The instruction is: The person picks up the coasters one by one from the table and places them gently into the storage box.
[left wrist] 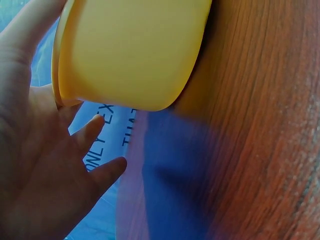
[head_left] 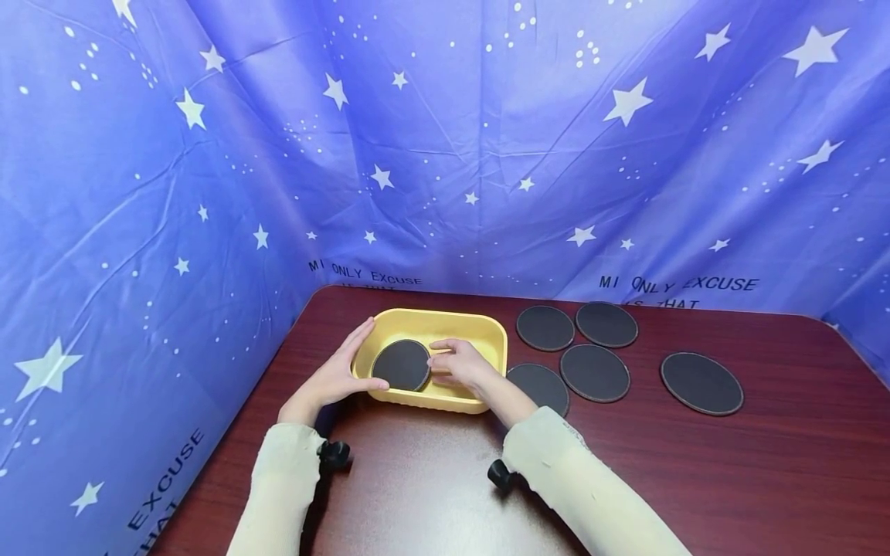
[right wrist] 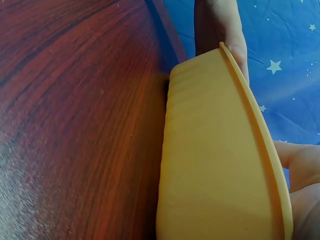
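A yellow plastic box stands on the table, with a round black coaster inside at its left. My left hand holds the box's left end, thumb over the front rim and fingers at the back left corner. In the left wrist view the left hand has its lower fingers spread beside the box wall. My right hand reaches into the box with loosely bent fingers, a fingertip at the coaster's right edge. In the right wrist view the box wall hides most of that hand.
Several more black coasters lie right of the box: one coaster close beside it, another coaster near that, and a separate coaster farther right. A blue star-printed cloth hangs behind the dark red table.
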`<move>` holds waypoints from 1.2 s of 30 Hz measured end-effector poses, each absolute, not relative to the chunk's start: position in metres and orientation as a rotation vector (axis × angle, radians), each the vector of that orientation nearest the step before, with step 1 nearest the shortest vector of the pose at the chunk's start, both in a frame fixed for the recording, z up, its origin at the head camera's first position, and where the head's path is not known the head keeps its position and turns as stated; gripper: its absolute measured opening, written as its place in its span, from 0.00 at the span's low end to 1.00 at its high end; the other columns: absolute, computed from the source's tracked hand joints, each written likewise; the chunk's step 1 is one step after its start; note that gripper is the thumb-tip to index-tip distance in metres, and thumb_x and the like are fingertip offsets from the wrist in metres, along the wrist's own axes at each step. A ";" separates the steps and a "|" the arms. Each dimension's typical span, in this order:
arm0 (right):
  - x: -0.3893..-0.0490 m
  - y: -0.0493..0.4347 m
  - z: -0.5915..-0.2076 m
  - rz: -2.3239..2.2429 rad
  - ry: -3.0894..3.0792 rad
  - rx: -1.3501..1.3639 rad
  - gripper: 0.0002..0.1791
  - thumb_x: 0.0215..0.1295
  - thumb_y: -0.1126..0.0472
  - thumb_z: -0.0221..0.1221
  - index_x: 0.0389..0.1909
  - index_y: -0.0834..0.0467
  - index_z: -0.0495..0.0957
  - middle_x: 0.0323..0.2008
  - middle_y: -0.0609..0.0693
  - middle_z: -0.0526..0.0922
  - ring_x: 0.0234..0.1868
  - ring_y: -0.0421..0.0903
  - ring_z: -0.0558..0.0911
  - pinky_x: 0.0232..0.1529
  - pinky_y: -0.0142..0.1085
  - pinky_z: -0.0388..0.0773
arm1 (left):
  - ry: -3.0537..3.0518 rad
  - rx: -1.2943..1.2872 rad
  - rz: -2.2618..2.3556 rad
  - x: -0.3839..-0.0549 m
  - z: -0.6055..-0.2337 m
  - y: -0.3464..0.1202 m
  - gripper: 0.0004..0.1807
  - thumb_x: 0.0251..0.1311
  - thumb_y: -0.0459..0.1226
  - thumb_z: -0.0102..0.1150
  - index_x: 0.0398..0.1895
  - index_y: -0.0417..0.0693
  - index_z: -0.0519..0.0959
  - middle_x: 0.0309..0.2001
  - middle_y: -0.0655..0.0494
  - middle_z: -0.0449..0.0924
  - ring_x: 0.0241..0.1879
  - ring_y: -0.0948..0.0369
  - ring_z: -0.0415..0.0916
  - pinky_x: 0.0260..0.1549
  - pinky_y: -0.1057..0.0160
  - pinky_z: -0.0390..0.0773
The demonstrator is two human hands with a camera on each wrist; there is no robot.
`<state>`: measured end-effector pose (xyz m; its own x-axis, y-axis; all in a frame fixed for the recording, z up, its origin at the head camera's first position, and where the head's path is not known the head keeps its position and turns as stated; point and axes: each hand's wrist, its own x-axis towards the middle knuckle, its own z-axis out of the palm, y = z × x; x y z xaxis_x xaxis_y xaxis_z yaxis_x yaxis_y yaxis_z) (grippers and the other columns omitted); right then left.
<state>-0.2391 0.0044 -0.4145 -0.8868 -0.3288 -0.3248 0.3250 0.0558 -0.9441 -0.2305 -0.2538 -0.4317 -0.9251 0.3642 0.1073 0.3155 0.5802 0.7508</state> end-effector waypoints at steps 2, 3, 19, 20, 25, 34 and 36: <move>-0.239 0.007 -0.414 -1.868 1.878 -0.010 0.26 0.68 0.71 0.55 0.67 0.70 0.66 0.57 0.69 0.77 0.56 0.58 0.81 0.60 0.49 0.79 | 2.735 0.595 1.291 -0.230 -0.431 -0.253 0.63 0.45 0.45 0.79 0.80 0.45 0.47 0.81 0.45 0.42 0.80 0.46 0.41 0.74 0.38 0.49; -0.239 0.008 -0.413 -1.860 1.874 -0.010 0.26 0.69 0.70 0.55 0.67 0.69 0.66 0.59 0.69 0.76 0.59 0.60 0.80 0.61 0.49 0.79 | 2.731 0.595 1.295 -0.229 -0.430 -0.252 0.63 0.45 0.45 0.79 0.80 0.45 0.47 0.81 0.45 0.42 0.80 0.46 0.40 0.74 0.39 0.49; -0.238 0.039 -0.396 -1.904 1.741 -0.184 0.30 0.73 0.64 0.50 0.73 0.69 0.56 0.69 0.72 0.64 0.69 0.67 0.69 0.69 0.54 0.68 | 2.744 0.598 1.285 -0.230 -0.427 -0.251 0.63 0.45 0.45 0.79 0.80 0.45 0.48 0.81 0.45 0.42 0.80 0.46 0.40 0.74 0.38 0.48; -0.238 0.042 -0.395 -1.914 1.735 -0.201 0.30 0.74 0.64 0.50 0.73 0.70 0.56 0.69 0.72 0.63 0.70 0.67 0.68 0.70 0.55 0.68 | 2.743 0.595 1.286 -0.230 -0.427 -0.251 0.63 0.45 0.44 0.79 0.80 0.45 0.48 0.81 0.46 0.42 0.80 0.46 0.40 0.74 0.38 0.48; -0.234 0.061 -0.387 -1.951 1.742 -0.289 0.29 0.75 0.64 0.48 0.72 0.71 0.56 0.70 0.73 0.62 0.70 0.65 0.69 0.70 0.55 0.67 | 2.743 0.586 1.285 -0.230 -0.429 -0.252 0.62 0.46 0.43 0.78 0.80 0.46 0.48 0.82 0.48 0.41 0.80 0.47 0.39 0.75 0.39 0.47; -0.226 0.099 -0.382 -2.006 1.800 -0.326 0.29 0.75 0.62 0.51 0.71 0.71 0.59 0.68 0.69 0.67 0.61 0.50 0.79 0.65 0.46 0.76 | 2.744 0.577 1.269 -0.228 -0.429 -0.253 0.62 0.46 0.42 0.78 0.81 0.48 0.47 0.81 0.47 0.42 0.80 0.46 0.40 0.74 0.36 0.48; -0.223 0.109 -0.382 -2.019 1.802 -0.314 0.30 0.75 0.62 0.52 0.72 0.70 0.58 0.66 0.66 0.70 0.62 0.49 0.79 0.63 0.43 0.77 | 2.739 0.574 1.271 -0.227 -0.429 -0.252 0.62 0.46 0.42 0.78 0.81 0.48 0.47 0.81 0.47 0.42 0.80 0.46 0.40 0.73 0.36 0.48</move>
<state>-0.2226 0.1094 -0.3818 -0.8888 -0.4463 -0.1047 0.1546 -0.0770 -0.9850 -0.2271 -0.2524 -0.4294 -0.9279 0.3609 0.0935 0.3044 0.5886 0.7489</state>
